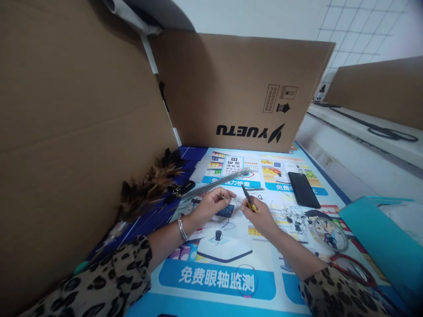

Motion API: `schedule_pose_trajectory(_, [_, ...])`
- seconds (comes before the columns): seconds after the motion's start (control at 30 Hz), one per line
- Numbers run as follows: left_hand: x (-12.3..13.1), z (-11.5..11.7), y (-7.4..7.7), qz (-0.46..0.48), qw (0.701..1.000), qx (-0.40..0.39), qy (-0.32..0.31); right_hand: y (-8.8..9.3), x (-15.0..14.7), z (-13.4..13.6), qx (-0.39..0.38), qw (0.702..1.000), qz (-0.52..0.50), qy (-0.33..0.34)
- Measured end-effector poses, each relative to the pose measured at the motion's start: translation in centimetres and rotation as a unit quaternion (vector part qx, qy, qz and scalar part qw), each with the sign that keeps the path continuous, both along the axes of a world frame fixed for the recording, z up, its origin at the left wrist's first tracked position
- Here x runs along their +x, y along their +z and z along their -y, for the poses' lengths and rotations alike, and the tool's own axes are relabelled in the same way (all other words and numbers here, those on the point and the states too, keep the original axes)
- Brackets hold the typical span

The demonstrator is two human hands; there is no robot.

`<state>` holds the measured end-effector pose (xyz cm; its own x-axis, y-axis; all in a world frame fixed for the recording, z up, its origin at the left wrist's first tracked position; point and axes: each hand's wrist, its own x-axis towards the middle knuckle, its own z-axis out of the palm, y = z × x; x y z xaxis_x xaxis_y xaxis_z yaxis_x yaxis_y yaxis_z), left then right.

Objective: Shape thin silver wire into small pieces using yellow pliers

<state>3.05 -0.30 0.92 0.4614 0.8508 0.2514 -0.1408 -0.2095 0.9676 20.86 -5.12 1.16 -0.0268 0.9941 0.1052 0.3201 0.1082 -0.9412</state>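
Note:
My left hand (214, 204), with a silver bangle at the wrist, is closed in a pinch; a thin wire seems to be between its thumb and forefinger, though its ends are hard to make out. Opposite it, my right hand (261, 215) grips small pliers (252, 206) with yellow handles, their dark jaws pointing up and left. Only a short gap separates the two hands. Beyond them lies a bundle of thin silvery wires (222, 180), slanting across the printed table cover (228, 275).
Brown feathers (152, 185) lie along the left cardboard wall (76, 119). A cardboard panel (244, 88) stands behind. To the right are a black phone (303, 189), a clear round dish (330, 233), a red-handled tool (353, 267) and a teal box (373, 237).

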Motion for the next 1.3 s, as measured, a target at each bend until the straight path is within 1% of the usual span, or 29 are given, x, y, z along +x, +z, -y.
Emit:
schedule_pose_trajectory(0.33, [-0.01, 0.01, -0.04, -0.004, 1.0, 0.011, 0.001, 0.04, 0.02, -0.04, 0.002, 1.0, 0.006, 0.004])
schedule_pose_trajectory(0.73, [0.04, 0.02, -0.09, 0.001, 1.0, 0.002, 0.001, 0.09, 0.04, -0.02, 0.004, 1.0, 0.01, 0.008])
schedule_pose_trajectory(1.0, [0.0, -0.07, -0.27, 0.003, 1.0, 0.005, 0.013, -0.03, 0.03, -0.03, -0.002, 1.0, 0.003, 0.008])
schedule_pose_trajectory(1.3, [-0.04, 0.06, -0.08, 0.02, 1.0, -0.016, -0.015, -0.33, 0.03, -0.16, 0.001, 1.0, 0.0, 0.005])
